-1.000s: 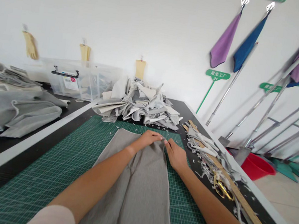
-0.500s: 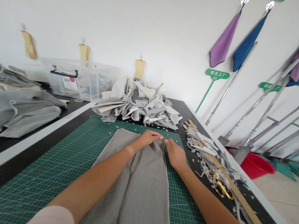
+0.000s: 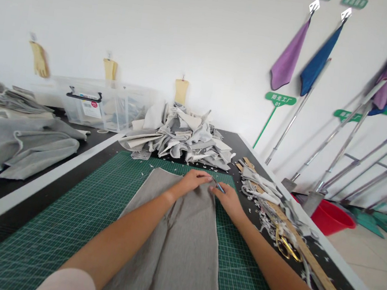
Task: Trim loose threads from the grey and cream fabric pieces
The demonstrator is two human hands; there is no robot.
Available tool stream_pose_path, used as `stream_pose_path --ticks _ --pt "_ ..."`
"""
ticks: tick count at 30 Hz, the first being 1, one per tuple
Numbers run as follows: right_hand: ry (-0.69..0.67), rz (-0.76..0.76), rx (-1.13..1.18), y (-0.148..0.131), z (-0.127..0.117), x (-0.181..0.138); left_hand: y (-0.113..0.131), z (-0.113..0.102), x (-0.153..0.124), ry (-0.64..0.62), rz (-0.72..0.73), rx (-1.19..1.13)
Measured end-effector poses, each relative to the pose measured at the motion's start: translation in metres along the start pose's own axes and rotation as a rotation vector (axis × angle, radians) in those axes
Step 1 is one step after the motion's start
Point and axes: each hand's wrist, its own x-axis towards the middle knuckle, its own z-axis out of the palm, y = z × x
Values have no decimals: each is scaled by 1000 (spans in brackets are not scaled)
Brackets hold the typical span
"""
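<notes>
A long piece of grey fabric (image 3: 188,239) lies on the green cutting mat (image 3: 74,210), with a crease running down its middle. At its far edge, my left hand (image 3: 194,179) is closed, pinching the top right corner between thumb and fingers. My right hand (image 3: 229,199) is closed round a small blue-handled tool (image 3: 221,187), whose dark slim tip points at the pinched corner. It looks like thread snips, but its shape is too small to make out for certain. The hands are nearly touching.
A heap of grey scraps (image 3: 188,132) sits beyond the mat, beside a clear plastic box (image 3: 112,108). Stacked fabric (image 3: 26,142) lies left. On the right are gold-handled scissors (image 3: 287,245), a wooden strip (image 3: 321,281) and a red bucket (image 3: 333,218).
The blue-handled tool now shows in my right hand, angled toward the corner. My left hand still pinches the fabric in the same spot. The view has shifted slightly.
</notes>
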Motion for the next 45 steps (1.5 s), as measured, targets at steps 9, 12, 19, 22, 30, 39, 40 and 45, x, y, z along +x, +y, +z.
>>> stream_pose_path --ticks 9,12,19,22,30,39,40,45 --pt "-436 328 542 -26 -1 -21 23 -23 13 419 66 130" --pt "-651 309 562 -40 -9 -32 52 -50 16 583 150 240" --pt "-919 279 503 -66 -3 -49 140 -92 15 854 418 350" --pt "-948 255 456 -69 0 -52 178 -101 6 960 505 385" --pt "-562 174 309 -83 -35 -38 249 -133 -32 1145 688 509" --pt "156 -53 404 -109 -113 -33 294 -185 -74 893 706 479" --pt "213 -93 424 -114 -120 -36 302 -186 -82 850 676 467" --pt "411 -252 582 -145 -144 -60 329 -180 -124 732 466 398"
